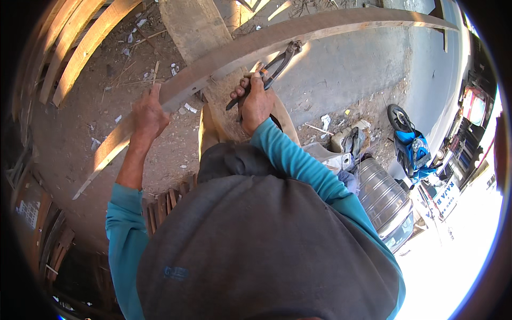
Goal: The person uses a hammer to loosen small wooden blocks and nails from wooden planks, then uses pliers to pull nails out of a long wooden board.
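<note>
A long wooden plank (256,47), bent in the picture, stretches from the lower left to the upper right in front of me. My left hand (151,116) grips its near left part, with the fingers over its far edge. Closed around the handles of a pair of pincers (290,52) is my right hand (257,104). The pincers' dark metal head lies at the plank's near edge; I cannot tell whether the jaws bite on anything. Beneath the plank, a wide rough board (194,29) runs away from me, its near end between my legs.
Several timber lengths (88,45) stand at the upper left. More wood pieces (165,205) lie near my left elbow. To the right are a ribbed metal drum (381,184) and a blue motorbike (413,149). Litter dots the dirt beside a grey concrete strip (352,66).
</note>
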Tool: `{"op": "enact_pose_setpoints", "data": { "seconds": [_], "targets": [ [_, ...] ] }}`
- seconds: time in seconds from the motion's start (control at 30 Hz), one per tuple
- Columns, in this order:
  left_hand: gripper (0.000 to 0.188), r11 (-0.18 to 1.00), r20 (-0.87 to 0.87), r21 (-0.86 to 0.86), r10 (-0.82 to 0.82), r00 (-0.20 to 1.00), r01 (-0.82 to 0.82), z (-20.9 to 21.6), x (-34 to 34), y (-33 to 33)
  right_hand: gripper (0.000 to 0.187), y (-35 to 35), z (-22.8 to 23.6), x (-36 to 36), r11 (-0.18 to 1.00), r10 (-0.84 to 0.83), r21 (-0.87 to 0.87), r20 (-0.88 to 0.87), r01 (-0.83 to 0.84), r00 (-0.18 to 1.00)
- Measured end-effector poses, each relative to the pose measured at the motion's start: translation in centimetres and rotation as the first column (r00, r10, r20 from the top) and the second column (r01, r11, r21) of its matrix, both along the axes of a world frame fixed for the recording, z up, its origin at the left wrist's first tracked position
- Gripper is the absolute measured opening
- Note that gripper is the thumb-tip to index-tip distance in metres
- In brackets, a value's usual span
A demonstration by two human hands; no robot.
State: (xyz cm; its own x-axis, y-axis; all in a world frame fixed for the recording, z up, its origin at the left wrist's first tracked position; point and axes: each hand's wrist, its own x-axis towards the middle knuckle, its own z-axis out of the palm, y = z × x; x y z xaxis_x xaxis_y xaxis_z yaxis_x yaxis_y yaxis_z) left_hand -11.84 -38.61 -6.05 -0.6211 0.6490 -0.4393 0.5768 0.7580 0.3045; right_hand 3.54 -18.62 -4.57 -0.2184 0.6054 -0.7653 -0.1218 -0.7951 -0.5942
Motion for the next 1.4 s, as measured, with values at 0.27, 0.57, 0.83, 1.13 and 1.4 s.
{"op": "enact_pose_setpoints", "data": {
  "seconds": [0.27, 0.57, 0.83, 1.13, 1.4],
  "targets": [
    [0.051, 0.999, 0.16, 0.046, 0.01, 0.987, -0.018, 1.5, -1.4, 0.7, 0.026, 5.8, 3.0, 8.2, 0.751, 0.599, 0.094, 0.319, -0.653, 0.735],
    [0.049, 1.0, 0.178, 0.0, 0.01, 0.984, -0.011, 1.9, -1.7, 1.1, 0.045, 13.3, 4.6, 15.6, 0.492, 0.73, 0.101, 0.494, -0.865, 0.473],
    [0.056, 0.999, 0.118, 0.051, 0.007, 0.993, -0.013, 0.4, -0.9, 0.2, 0.068, 16.3, 8.4, 12.3, 0.56, 0.827, -0.107, 0.127, -0.821, 0.547],
    [0.066, 1.0, 0.063, 0.01, 0.022, 0.998, -0.022, 0.2, -0.2, -0.1, 0.066, 18.5, 7.8, 10.8, 0.42, 0.907, -0.118, 0.079, -0.9, 0.413],
    [0.069, 1.0, 0.051, 0.013, 0.028, 0.998, -0.029, -0.1, 0.0, -0.2, 0.052, 21.8, 7.8, 10.2, 0.281, 0.959, -0.151, 0.077, -0.948, 0.273]
  ]
}}
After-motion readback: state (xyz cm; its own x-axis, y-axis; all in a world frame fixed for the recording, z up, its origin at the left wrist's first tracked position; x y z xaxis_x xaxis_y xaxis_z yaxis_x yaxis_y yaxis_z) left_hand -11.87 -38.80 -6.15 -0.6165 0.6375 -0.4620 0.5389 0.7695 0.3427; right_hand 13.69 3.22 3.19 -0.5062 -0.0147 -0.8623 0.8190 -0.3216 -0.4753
